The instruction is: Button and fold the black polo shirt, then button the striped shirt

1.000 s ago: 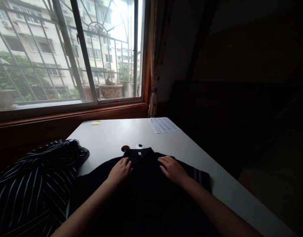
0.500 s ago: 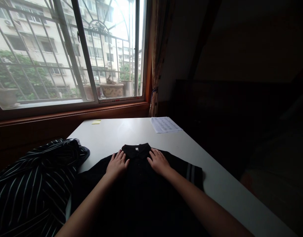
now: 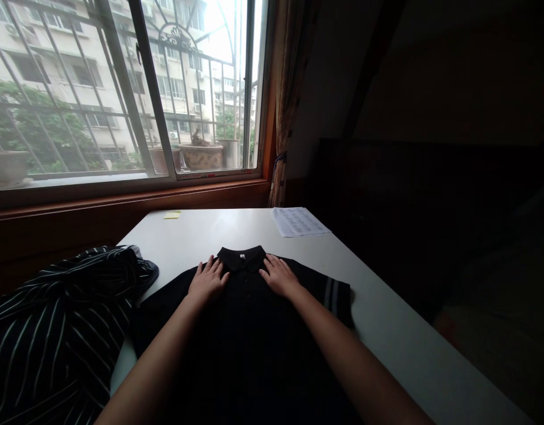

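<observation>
A black polo shirt (image 3: 249, 330) lies spread face up on the white table (image 3: 387, 330), collar pointing away from me. Its right sleeve shows pale stripes (image 3: 331, 293). My left hand (image 3: 207, 279) rests flat on the shirt just left of the collar, fingers stretched out. My right hand (image 3: 280, 275) lies flat just right of the collar, fingers also extended. Neither hand holds anything.
A dark garment with thin white stripes (image 3: 54, 330) is heaped at the table's left edge. A printed sheet of paper (image 3: 298, 221) lies at the far right corner, a yellow sticky note (image 3: 171, 215) at the far edge. A barred window is beyond.
Both hands slid the shirt away from me, up the table. The collar now covers the small white and brown objects seen a second ago. The hands drew closer to the collar.
</observation>
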### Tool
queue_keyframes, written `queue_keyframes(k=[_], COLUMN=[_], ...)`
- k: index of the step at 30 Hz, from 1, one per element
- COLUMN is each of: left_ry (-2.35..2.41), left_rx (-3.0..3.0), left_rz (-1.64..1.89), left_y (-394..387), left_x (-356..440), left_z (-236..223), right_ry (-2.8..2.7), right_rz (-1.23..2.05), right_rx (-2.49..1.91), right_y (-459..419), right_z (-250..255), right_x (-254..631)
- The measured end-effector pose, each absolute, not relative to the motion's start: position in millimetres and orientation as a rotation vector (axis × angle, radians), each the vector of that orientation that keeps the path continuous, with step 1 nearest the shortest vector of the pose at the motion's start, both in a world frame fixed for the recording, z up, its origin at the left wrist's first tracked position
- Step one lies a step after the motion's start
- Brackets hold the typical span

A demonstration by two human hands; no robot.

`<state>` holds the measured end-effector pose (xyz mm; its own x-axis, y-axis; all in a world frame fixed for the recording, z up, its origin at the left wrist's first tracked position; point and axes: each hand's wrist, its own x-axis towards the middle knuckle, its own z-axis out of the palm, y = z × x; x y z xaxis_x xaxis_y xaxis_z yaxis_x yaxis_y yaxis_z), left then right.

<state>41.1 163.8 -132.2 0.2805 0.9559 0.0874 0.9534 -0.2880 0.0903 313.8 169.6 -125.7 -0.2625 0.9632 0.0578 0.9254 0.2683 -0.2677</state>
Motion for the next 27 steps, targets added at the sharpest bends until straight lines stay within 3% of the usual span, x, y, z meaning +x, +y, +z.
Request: queue_keyframes(k=[27], left_ry=[1.807], left_rx=[2.517], left_rz=[0.099], left_y=[236], left_x=[30], left_z=[-132], right_ry=[-2.449], right_rz=[0.297], right_rx=[-1.756], right_y=[244], right_z=[-129], right_x=[320])
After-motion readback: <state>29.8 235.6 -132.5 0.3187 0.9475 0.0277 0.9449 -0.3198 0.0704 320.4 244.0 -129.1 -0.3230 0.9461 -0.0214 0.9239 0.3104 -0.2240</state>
